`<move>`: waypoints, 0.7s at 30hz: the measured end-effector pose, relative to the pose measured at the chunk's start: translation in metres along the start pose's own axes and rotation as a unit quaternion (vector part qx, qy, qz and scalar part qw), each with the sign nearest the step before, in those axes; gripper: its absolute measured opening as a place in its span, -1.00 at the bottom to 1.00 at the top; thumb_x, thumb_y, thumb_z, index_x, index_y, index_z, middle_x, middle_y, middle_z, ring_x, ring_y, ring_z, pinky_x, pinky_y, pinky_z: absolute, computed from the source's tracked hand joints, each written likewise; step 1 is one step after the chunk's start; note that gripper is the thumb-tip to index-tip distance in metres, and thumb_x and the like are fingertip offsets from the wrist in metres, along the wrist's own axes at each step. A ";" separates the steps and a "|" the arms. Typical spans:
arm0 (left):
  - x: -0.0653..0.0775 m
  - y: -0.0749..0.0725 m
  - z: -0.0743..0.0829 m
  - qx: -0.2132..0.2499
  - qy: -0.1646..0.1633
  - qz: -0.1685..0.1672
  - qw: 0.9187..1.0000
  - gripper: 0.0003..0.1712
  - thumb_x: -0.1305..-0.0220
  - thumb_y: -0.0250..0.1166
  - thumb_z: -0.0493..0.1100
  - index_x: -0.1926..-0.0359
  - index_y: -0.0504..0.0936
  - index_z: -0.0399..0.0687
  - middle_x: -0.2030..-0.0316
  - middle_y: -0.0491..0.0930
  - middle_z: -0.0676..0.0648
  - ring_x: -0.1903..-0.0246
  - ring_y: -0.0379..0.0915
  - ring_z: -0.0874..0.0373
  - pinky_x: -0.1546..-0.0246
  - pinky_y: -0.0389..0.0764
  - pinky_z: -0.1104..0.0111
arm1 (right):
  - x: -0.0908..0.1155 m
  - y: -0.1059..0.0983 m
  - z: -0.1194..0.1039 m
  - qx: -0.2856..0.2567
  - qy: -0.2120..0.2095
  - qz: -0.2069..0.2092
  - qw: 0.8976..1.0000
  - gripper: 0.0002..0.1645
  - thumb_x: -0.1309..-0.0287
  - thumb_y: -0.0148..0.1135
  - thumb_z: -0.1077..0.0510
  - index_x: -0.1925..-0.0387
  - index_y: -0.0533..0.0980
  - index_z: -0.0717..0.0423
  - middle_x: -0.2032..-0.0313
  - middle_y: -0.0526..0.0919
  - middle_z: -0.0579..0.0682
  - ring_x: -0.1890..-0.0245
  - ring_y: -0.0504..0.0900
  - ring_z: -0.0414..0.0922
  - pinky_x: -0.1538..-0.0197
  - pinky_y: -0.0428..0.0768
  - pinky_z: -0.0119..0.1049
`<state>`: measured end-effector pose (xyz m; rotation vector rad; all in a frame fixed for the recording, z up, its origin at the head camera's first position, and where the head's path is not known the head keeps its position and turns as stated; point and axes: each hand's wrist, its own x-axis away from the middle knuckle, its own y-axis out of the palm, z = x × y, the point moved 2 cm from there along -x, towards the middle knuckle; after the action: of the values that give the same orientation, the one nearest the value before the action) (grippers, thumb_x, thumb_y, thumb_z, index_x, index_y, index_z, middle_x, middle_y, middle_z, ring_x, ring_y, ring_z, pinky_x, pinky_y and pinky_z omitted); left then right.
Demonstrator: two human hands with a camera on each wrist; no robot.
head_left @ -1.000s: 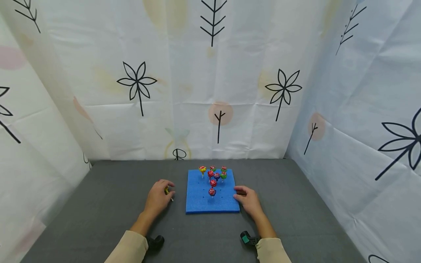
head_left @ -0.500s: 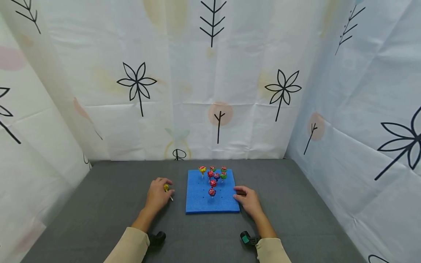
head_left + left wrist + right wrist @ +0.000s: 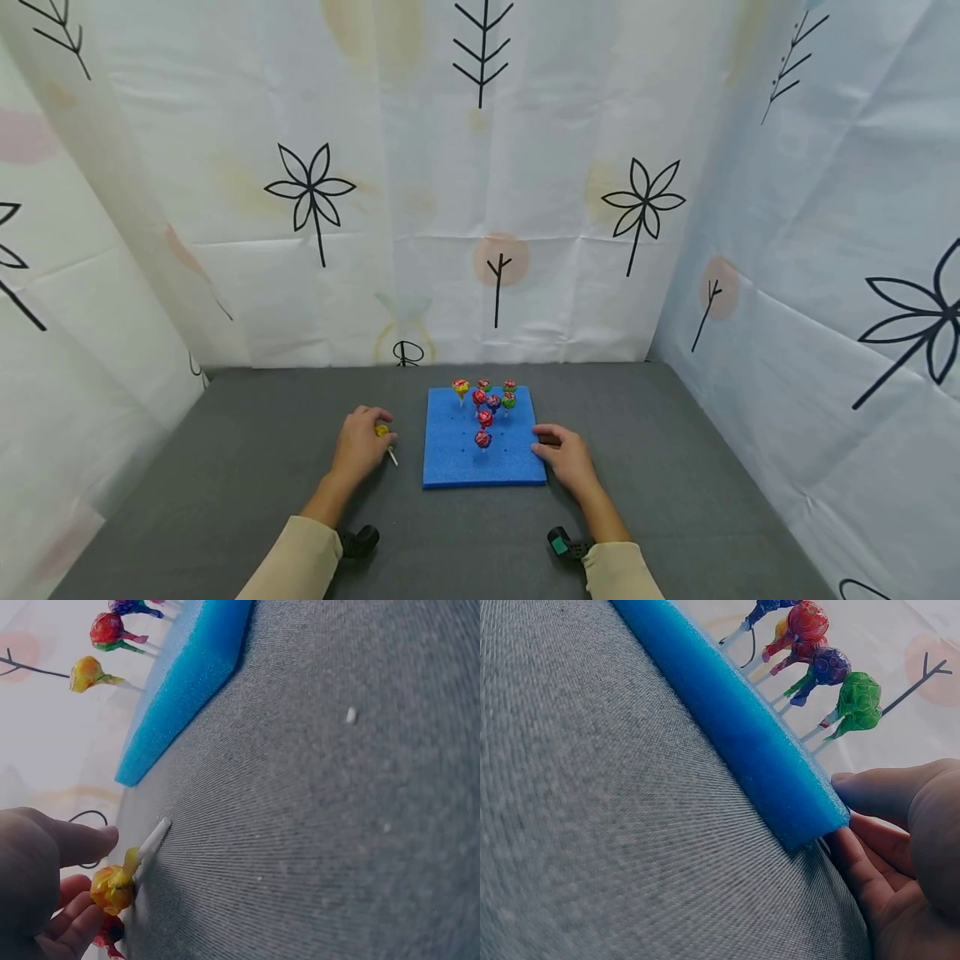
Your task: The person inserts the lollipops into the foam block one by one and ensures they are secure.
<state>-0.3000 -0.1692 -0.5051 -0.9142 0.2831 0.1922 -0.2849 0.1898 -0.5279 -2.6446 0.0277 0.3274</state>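
Note:
A yellow-wrapped lollipop (image 3: 112, 889) lies by the fingers of my left hand (image 3: 362, 442), its white stick slanting down to the tablecloth. The left thumb is apart from the candy, and the fingers lie loosely behind it. A red-wrapped lollipop (image 3: 112, 932) shows below these fingertips, mostly hidden. My right hand (image 3: 566, 457) holds the right edge of a blue foam board (image 3: 450, 458), thumb at the top edge and fingers against the side. Several lollipops stand upright in the board, among them a yellow one (image 3: 461, 387), a green one (image 3: 860, 701) and a purple one (image 3: 831, 666).
The board has small holes in its bare left and front parts. A grey cloth (image 3: 262, 467) covers the table, up to a white patterned curtain (image 3: 405, 275) behind and at the sides. A small white scrap (image 3: 351, 715) lies on the cloth. Each wrist wears a black device (image 3: 360, 542).
The yellow lollipop by my left hand has shifted slightly, its stick now reaching further from the fingers. The left hand has moved very little. My right hand and the board stay still.

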 end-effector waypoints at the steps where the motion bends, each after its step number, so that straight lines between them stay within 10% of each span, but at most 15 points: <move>1: 0.000 0.000 0.000 0.000 -0.001 -0.004 1.000 -0.73 -0.02 0.51 -0.25 0.22 0.67 -0.18 0.18 0.54 -0.17 0.12 0.42 -0.15 0.10 0.47 0.00 | 0.000 0.000 0.000 -0.003 0.004 -0.001 1.000 -0.68 -0.13 0.34 0.35 0.04 0.61 0.28 0.10 0.67 0.14 0.07 0.63 0.06 0.00 0.59 -0.04; 21: 0.002 0.005 0.009 -0.011 -0.023 -0.070 0.997 -0.65 -0.02 0.52 -0.16 0.17 0.68 -0.19 0.20 0.64 -0.15 0.20 0.52 -0.05 0.12 0.54 0.03 | -0.001 -0.001 -0.001 -0.008 0.010 -0.002 1.000 -0.67 -0.14 0.33 0.34 0.03 0.60 0.28 0.09 0.67 0.15 0.06 0.62 0.07 -0.01 0.58 -0.03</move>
<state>-0.2976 -0.1592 -0.5044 -0.9468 0.1731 0.0864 -0.2855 0.1901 -0.5266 -2.6640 0.0255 0.3016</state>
